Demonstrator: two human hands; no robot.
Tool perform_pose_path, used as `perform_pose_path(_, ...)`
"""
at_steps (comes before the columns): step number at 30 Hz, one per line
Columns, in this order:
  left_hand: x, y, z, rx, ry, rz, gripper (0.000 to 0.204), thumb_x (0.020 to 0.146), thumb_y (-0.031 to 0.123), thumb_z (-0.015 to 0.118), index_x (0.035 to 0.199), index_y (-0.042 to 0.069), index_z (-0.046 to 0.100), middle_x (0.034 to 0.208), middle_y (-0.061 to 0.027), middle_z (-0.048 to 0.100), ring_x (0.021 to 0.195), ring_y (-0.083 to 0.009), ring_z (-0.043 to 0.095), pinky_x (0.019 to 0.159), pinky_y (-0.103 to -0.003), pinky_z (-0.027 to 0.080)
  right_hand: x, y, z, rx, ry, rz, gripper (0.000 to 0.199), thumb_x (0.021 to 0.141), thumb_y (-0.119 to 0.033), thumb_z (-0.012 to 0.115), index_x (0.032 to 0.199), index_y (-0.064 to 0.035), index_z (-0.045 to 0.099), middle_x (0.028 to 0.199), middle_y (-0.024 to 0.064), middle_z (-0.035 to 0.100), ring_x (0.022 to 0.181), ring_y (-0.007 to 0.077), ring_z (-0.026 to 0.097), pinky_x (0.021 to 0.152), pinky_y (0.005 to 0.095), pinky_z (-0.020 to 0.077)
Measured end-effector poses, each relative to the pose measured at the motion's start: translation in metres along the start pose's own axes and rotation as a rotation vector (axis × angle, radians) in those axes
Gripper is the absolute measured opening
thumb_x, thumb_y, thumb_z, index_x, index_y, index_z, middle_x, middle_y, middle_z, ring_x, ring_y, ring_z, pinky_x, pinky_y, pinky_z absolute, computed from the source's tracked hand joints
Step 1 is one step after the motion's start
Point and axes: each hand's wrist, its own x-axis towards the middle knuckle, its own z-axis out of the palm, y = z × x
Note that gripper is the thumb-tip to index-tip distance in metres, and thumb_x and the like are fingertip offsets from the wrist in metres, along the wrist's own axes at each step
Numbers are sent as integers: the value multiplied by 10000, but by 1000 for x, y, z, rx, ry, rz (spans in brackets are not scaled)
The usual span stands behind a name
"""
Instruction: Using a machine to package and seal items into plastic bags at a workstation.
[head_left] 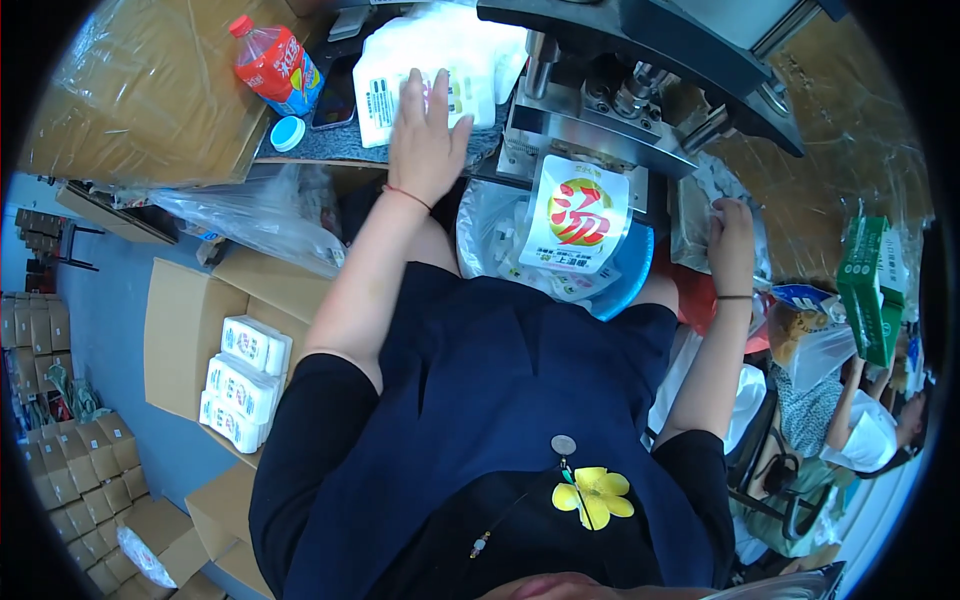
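My left hand (pixel 425 140) lies with its fingers spread on a stack of white printed plastic bags (pixel 380 110) on the worktop. At right, my right hand (pixel 732 235) has its fingers curled at a clear plastic wrapping (pixel 690 225); what they grip is hard to make out. Between the hands stands a press machine (pixel 600 130) with metal posts and a dark upper plate. A white printed bag (pixel 578 215) with a large red character on a yellow-green round hangs from its front edge. Below it, a blue basin (pixel 632 275) holds clear plastic and printed scraps.
A red-capped drink bottle (pixel 280 70), a phone (pixel 336 95) and a light-blue lid (pixel 287 133) stand left of the stack. An open carton (pixel 185 340) at left holds bundled packs (pixel 245 370). A green box (pixel 870 290) sits at right, near another seated person (pixel 865 430).
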Motion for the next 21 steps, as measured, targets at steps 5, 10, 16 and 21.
perform_pose_path(5, -37, 5, -31, 125, -401, 302, 464, 912, 242, 639, 1331, 59, 559, 1405, -217, 522, 1303, -402, 505, 1054, -494, 413, -6, -24, -13, -49, 173, -78, 214, 928, -55, 563, 1137, -25, 600, 1140, 218, 625, 1079, 420, 593, 871, 439, 489)
perform_pose_path(10, -52, 15, -34, -600, -331, -258, 254, 974, 155, 591, 1168, -3, 638, 1048, -159, 686, 978, -273, 651, 853, -358, 507, -7, -83, -23, 78, 80, -39, 196, 985, -187, 561, 1096, -41, 630, 962, 181, 682, 904, 389, 656, 775, 434, 510)
perform_pose_path(16, -59, 80, -36, -877, -615, -358, 176, 842, 144, 738, 936, -4, 713, 703, -43, 633, 611, -48, 532, 555, -257, 442, 2, -144, -21, 503, -34, -179, 167, 892, -140, 698, 999, -12, 684, 875, 113, 667, 757, 217, 633, 685, 308, 496)
perform_pose_path(21, -66, 114, -23, -1147, -769, -428, 211, 950, 175, 698, 1014, -26, 710, 864, -13, 703, 772, -46, 604, 688, -231, 508, 14, -153, -15, 660, -16, -213, 111, 929, -103, 651, 943, 5, 672, 846, 122, 657, 748, 223, 626, 687, 312, 490)
